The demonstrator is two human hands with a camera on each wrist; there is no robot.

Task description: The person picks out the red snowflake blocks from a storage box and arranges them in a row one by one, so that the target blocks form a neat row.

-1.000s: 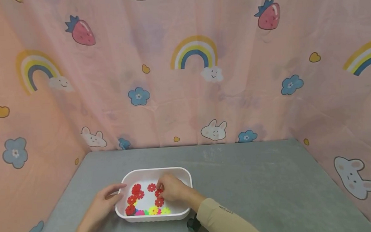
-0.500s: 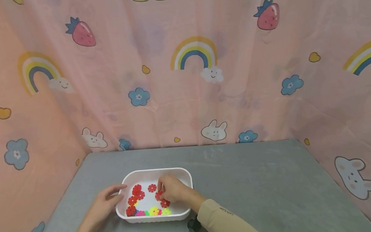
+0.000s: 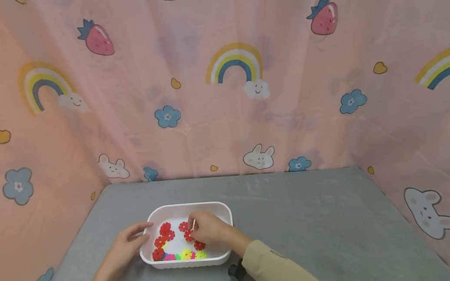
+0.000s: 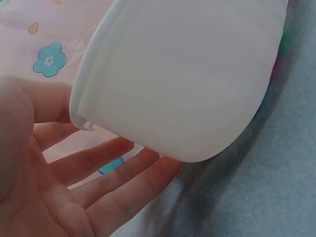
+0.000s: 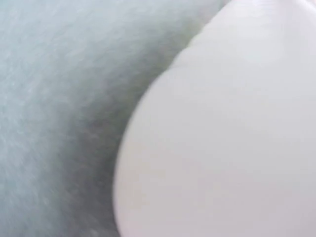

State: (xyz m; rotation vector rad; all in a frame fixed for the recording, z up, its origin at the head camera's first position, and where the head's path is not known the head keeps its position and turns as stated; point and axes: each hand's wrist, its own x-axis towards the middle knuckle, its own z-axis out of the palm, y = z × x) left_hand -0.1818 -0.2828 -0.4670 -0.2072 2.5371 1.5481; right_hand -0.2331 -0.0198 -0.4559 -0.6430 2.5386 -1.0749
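A white plastic tray [image 3: 225, 259] on the grey table holds several red flower-shaped discs [image 3: 165, 228] and a row of yellow, pink and green ones [image 3: 186, 254]. My left hand [image 3: 124, 247] grips the tray's left end. In the left wrist view, the thumb reaches the rim and the fingers [image 4: 133, 197] of that hand touch the outer wall. My right hand [image 3: 207, 228] reaches into the tray, its thumb and finger pinching a red disc [image 3: 188, 235]; the fingertips partly cover it. The right wrist view shows only the tray's outside [image 5: 212, 138] and blurred table, no hand.
The grey table [image 3: 313, 221] extends right of and behind the tray. A pink patterned curtain [image 3: 306, 121] surrounds it on the back and sides. Dark devices [image 3: 237, 271] sit at both wrists.
My right hand shifts slightly left inside the tray, and the red disc at its fingertips moves left with it. Another red disc below slid right earlier. The left hand stays on the tray.
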